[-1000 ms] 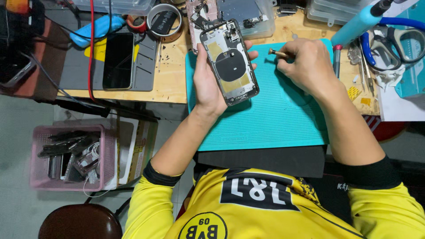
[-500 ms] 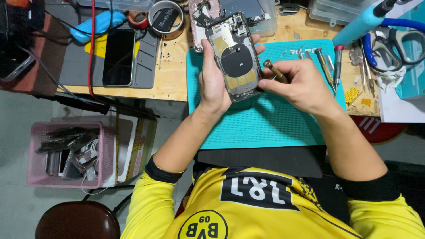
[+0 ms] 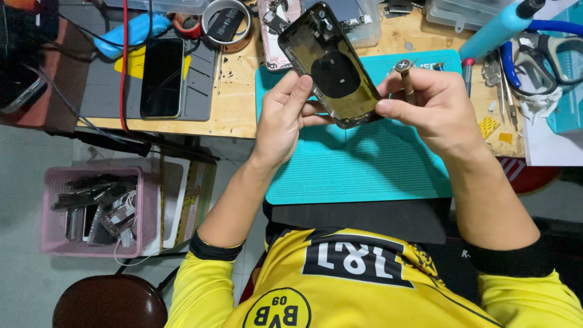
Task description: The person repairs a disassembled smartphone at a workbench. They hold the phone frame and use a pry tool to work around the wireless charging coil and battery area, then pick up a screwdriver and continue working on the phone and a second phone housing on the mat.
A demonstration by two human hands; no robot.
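My left hand [image 3: 285,115] grips an opened phone housing [image 3: 331,64] by its lower left edge and holds it tilted above the teal work mat [image 3: 358,170]. The housing's dark inside with a round coil faces up. My right hand [image 3: 431,106] touches the housing's right edge with its fingertips and holds a small screwdriver [image 3: 404,74] upright, its round cap on top.
A black phone [image 3: 161,78] lies on a grey mat at the left of the wooden bench. Tape rolls [image 3: 226,23], a pink phone frame [image 3: 273,30], tweezers and a blue tool [image 3: 498,27] lie at the back. A pink basket [image 3: 91,209] of parts stands on the floor.
Both hands have lifted the housing closer to the camera. My right hand has moved in against its right edge, and the screwdriver now stands upright.
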